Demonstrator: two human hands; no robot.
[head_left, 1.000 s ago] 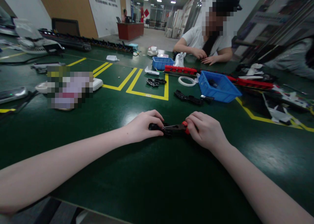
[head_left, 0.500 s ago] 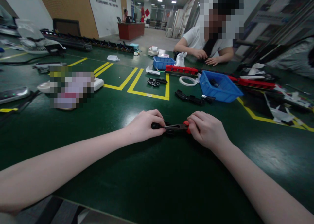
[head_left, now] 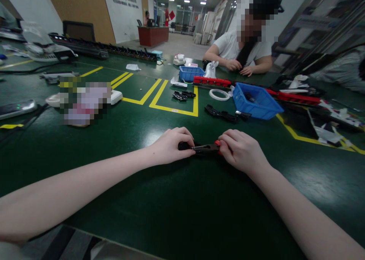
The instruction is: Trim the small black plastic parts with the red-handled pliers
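Note:
My right hand (head_left: 242, 149) is closed round the red handles of a pair of pliers (head_left: 209, 148), whose dark jaws point left. Pinched between the thumb and fingers of my left hand (head_left: 176, 145) is a small black part (head_left: 184, 146). A thin metallic piece runs from my left fingertips along the plier jaws; I cannot make out exactly what it is. The jaws lie against or just over the black part, and my fingers hide some of the contact. Both hands are low over the green table (head_left: 182, 199).
Beyond my hands lie black pieces (head_left: 219, 113), black clips (head_left: 184, 95), a white ring (head_left: 219, 94) and a blue bin (head_left: 255, 102). A smaller blue bin (head_left: 191, 73) stands behind. To the left is a phone (head_left: 88, 104). A co-worker (head_left: 242, 58) sits across the table.
The view has shifted very slightly. My left fingertips have edged a little right towards the pliers; the grips of both hands look the same.

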